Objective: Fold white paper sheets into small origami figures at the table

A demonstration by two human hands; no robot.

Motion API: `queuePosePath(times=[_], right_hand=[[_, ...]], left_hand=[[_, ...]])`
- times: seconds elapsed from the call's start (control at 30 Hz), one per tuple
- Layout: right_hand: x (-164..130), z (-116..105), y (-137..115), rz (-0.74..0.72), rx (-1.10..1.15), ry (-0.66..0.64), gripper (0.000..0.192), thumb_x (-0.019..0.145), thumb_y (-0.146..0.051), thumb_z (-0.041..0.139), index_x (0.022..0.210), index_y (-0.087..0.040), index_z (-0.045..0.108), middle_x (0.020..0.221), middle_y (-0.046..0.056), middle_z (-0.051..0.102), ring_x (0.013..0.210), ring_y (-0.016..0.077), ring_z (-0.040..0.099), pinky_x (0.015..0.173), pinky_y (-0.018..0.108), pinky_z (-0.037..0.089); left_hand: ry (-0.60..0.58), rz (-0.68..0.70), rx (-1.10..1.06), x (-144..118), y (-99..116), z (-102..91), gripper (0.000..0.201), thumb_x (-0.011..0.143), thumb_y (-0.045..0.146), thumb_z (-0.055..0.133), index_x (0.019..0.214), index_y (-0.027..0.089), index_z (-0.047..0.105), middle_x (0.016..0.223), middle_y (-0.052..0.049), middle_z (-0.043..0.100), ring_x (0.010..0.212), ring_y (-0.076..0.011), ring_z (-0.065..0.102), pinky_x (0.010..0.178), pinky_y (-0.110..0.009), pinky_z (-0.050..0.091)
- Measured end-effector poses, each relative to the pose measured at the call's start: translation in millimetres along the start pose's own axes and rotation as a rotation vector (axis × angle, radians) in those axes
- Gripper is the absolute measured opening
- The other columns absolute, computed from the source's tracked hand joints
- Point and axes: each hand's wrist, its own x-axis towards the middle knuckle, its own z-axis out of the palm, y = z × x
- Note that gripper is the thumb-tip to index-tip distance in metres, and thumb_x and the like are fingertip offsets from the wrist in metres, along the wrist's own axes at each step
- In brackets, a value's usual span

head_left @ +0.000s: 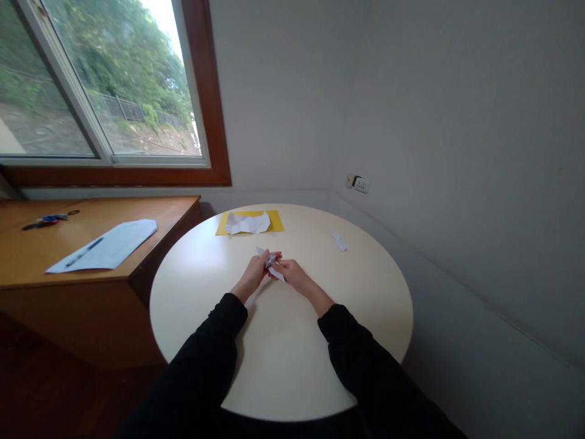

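Both my hands meet over the middle of a round white table, gripping a small piece of folded white paper. My left hand is closed on its left side, and a pointed paper corner sticks up above the thumb. From the right, my right hand pinches the same paper, with a flat strip of it showing below the fingers. The exact shape of the folds is hidden by my fingers.
Farther back on the table, a creased white sheet lies on a yellow sheet. A small paper strip rests at the right. On the wooden desk are white papers, a pen and scissors.
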Motion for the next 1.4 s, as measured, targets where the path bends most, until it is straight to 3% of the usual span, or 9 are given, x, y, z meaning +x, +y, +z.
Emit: queuePosePath(times=[0.23,0.6,1.2,1.4], right_hand=[[-4.7,-0.8,-3.8,-0.023,-0.128,-0.049,0.046,0.071,-0.059,0.052,0.055,-0.016,0.054,0.041,-0.005,0.040,0.040,0.0069,0.033,0.042,0.023,0.022],[-2.1,-2.3,2.8,-0.039,-0.116,-0.083,0.036,0.068,-0.049,0.060,0.060,-0.014,0.058,0.051,-0.002,0.050,0.046,0.0079,0.040,0.046,0.022,0.032],[-9.6,0.9,-10.5,-0.054,-0.132,-0.146,0.034,0.067,-0.047,0.060,0.060,-0.013,0.059,0.055,-0.001,0.051,0.052,0.0087,0.042,0.052,0.024,0.032],[-8.0,1.2,-8.1,-0.048,-0.116,-0.156,0.036,0.066,-0.048,0.061,0.060,-0.012,0.059,0.057,-0.001,0.052,0.054,0.0089,0.042,0.053,0.024,0.032]], left_hand=[[-0.024,-0.121,-0.123,2.0,2.6,-2.4,0.043,0.079,0.043,0.044,0.084,0.007,0.067,0.083,-0.014,0.066,0.066,-0.0178,0.058,0.054,-0.025,0.041],[-0.006,-0.159,-0.230,6.6,-1.7,-5.4,0.035,0.076,0.033,0.045,0.079,0.007,0.067,0.085,-0.014,0.066,0.074,-0.0216,0.061,0.062,-0.029,0.045],[-0.111,-0.353,-0.327,8.4,7.3,-17.3,0.027,0.071,0.022,0.045,0.075,0.006,0.065,0.071,-0.014,0.066,0.062,-0.0215,0.060,0.061,-0.033,0.046],[-0.062,-0.404,-0.414,8.3,9.0,-18.1,0.026,0.073,0.016,0.041,0.080,0.004,0.062,0.068,-0.013,0.065,0.061,-0.0224,0.061,0.061,-0.034,0.046]])
